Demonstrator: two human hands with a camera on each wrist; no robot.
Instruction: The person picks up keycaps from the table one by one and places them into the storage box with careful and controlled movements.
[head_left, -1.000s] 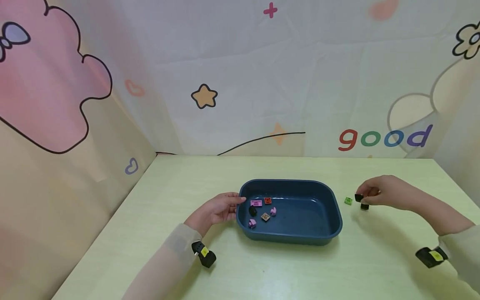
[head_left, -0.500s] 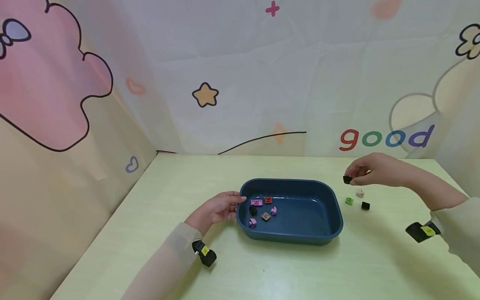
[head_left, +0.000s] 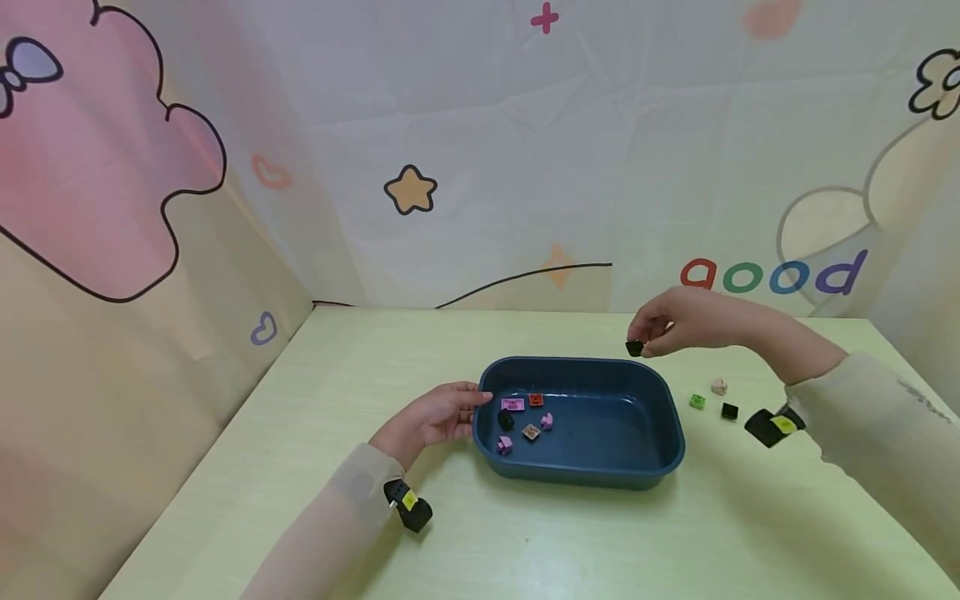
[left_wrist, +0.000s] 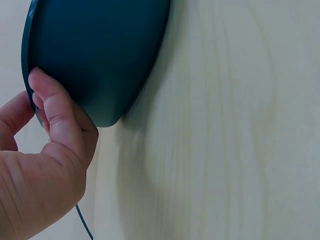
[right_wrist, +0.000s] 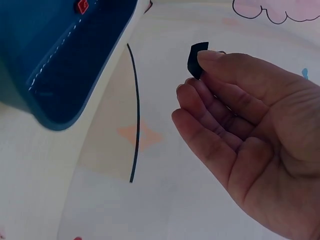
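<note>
A dark blue plastic tub [head_left: 600, 479] stands on the table. My left hand [head_left: 446, 417] grips its left rim, thumb over the edge and fingers along the outside wall; the left wrist view shows the same hand [left_wrist: 55, 145] on the rim. Between thumb and fingertips, my right hand [head_left: 690, 321] pinches a small black toy brick [head_left: 634, 347] above the tub's far right corner. In the right wrist view the black brick [right_wrist: 197, 60] has a curved side. Inside the tub lie a pink brick [head_left: 513, 405], a red one [head_left: 536, 400], a black one [head_left: 506, 419] and several others.
Right of the tub, a green brick [head_left: 697, 402], a pale brick [head_left: 719, 386] and a black brick [head_left: 730, 411] lie on the table [head_left: 570, 550]. A printed cloth [head_left: 495, 167] hangs behind the table.
My right hand has lifted a black brick from beside the green one and carried it left toward the tub, uncovering the pale brick. My left hand stays on the rim.
</note>
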